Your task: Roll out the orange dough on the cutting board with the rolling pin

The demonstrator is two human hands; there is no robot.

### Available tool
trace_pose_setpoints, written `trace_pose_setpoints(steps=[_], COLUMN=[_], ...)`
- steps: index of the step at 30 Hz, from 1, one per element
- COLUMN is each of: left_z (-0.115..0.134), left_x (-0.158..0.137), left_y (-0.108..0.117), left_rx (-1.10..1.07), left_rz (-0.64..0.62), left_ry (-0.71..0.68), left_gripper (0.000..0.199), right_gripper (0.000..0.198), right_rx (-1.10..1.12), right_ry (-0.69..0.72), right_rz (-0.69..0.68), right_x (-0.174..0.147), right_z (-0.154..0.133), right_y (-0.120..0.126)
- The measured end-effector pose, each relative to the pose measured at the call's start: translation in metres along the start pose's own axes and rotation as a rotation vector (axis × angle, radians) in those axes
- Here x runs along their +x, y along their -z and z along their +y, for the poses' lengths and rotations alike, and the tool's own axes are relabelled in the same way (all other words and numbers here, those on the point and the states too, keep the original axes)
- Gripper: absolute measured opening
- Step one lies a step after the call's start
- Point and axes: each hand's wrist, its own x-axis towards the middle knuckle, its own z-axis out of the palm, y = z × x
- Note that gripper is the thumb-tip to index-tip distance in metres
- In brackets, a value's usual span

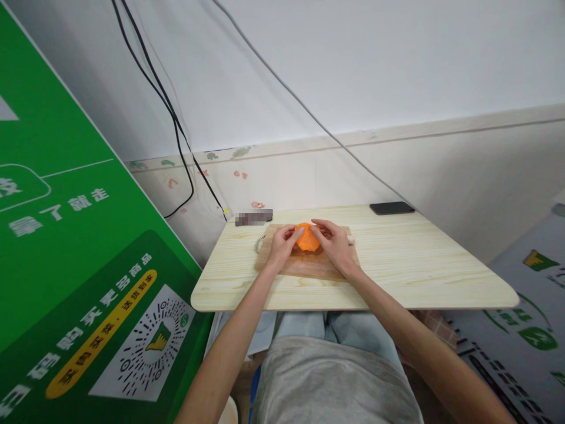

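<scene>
Between my two hands is a bright orange, roughly round piece (308,240) with an uneven, scalloped lower edge; I cannot tell its exact kind. My left hand (282,242) grips its left side, thumb on the near face. On the right side my right hand (334,240) pinches it, with the thumb in front and the index finger reaching over the top. Both hands are over a wooden cutting board (289,268). A curved metal handle (259,244) shows at the board's left edge. Past my right hand a small pale end (351,240) sticks out, the rest hidden.
The board lies on a light wood-grain table (410,259). A black phone (392,208) rests at the back right, and a dark, blurred-out item (254,218) at the back left. Cables (176,118) hang along the wall. A green printed panel (88,206) stands left.
</scene>
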Motion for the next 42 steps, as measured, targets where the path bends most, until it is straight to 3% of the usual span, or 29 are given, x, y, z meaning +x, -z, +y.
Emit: trace_pose_setpoints(steps=[19,29,42], left_z=[-0.0011,-0.0035,-0.0029], left_x=[0.0011,0.0022,0.0018], left_y=[0.0045,0.0054,0.0031], left_rx=[0.055,0.07,0.009], left_rz=[-0.057,-0.057,0.082], left_ry=[-0.041,-0.056,-0.042], left_gripper=[0.04,0.045,0.038], right_gripper=[0.04,0.042,0.034], right_rx=[-0.009,-0.017,0.036], right_ry=[-0.047,-0.023,-0.048], right_rz=[-0.062,-0.163,0.002], right_x=[0.0036,0.004,0.0018], right_z=[0.001,-0.0027,-0.0039], right_y=[0.0003,0.0014,0.0011])
